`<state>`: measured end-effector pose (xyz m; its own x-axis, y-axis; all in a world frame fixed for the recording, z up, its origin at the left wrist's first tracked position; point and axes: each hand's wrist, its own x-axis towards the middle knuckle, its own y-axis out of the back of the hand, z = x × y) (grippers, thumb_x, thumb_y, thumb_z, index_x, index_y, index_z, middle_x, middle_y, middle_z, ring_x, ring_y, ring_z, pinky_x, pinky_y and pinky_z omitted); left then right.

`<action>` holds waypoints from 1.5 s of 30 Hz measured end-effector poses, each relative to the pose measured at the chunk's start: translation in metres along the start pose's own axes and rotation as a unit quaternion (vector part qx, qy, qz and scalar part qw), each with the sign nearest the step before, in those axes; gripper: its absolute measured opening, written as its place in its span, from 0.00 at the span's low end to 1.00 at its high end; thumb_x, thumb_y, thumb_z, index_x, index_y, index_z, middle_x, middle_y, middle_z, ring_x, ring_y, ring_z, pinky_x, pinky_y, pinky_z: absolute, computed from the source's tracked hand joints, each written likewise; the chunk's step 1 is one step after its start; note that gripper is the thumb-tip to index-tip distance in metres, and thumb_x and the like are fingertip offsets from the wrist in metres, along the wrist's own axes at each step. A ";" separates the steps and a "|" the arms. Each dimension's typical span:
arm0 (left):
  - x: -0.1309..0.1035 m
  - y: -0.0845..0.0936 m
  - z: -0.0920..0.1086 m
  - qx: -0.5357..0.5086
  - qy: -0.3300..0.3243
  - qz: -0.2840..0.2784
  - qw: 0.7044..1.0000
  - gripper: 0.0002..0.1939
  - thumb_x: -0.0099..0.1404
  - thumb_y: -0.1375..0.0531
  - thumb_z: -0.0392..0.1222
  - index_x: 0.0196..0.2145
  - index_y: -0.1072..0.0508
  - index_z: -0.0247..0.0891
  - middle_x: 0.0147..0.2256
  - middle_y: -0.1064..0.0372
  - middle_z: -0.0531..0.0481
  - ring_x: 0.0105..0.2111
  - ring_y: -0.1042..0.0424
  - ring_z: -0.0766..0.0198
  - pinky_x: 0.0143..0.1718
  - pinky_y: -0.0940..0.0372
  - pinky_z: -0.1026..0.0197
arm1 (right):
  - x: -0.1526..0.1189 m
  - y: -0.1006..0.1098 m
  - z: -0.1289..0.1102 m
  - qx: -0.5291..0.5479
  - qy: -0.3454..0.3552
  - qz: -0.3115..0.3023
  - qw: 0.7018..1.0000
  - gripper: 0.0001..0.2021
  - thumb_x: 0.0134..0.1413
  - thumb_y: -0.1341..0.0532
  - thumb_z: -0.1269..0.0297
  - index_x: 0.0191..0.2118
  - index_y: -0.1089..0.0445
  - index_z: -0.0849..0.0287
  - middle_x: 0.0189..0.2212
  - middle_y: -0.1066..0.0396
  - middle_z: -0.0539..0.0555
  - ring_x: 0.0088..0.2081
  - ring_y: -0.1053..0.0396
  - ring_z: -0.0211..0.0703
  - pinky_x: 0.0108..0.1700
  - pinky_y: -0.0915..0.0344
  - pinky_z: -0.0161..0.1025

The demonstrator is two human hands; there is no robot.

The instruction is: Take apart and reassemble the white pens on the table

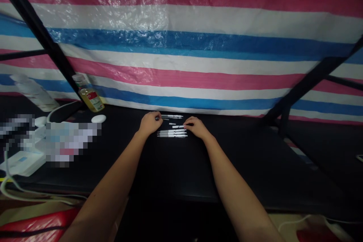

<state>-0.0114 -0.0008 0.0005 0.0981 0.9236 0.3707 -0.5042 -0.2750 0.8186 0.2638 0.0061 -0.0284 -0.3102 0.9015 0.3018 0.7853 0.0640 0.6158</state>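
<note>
Forearms [115, 176] reach up from the bottom edge to mid-frame, the hands turned inward over the black tabletop [244, 159]. The left hand [150, 124] pinches a thin dark piece [157, 118]; the right hand [196, 127] grasps one end of a white pen barrel [177, 126]. Between them sits a small white piece [171, 123], with a row of white-and-silver pens [171, 133] just below. At left, a bottle [91, 96] of yellow liquid wears a red-and-white label [94, 98], too small for me to read.

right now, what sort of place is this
Probably a makeshift workstation: a striped red, white and blue plastic sheet hangs behind a flat black tabletop bearing slim white pens.
</note>
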 end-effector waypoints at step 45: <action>-0.001 -0.022 0.022 -0.199 -0.148 -0.026 0.968 0.14 0.60 0.42 0.26 0.41 0.24 0.38 0.42 0.24 0.45 0.45 0.28 0.56 0.51 0.36 0.53 | 0.007 -0.024 -0.012 0.110 -0.077 0.095 0.986 0.21 0.58 0.45 0.50 0.20 0.36 0.57 0.17 0.39 0.48 0.23 0.42 0.38 0.29 0.47 0.37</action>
<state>0.0178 -0.0017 -0.0081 0.3441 0.8003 0.4910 -0.7771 -0.0508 0.6274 0.2365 0.0058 -0.0317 -0.0756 0.9593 0.2721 0.9240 -0.0352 0.3808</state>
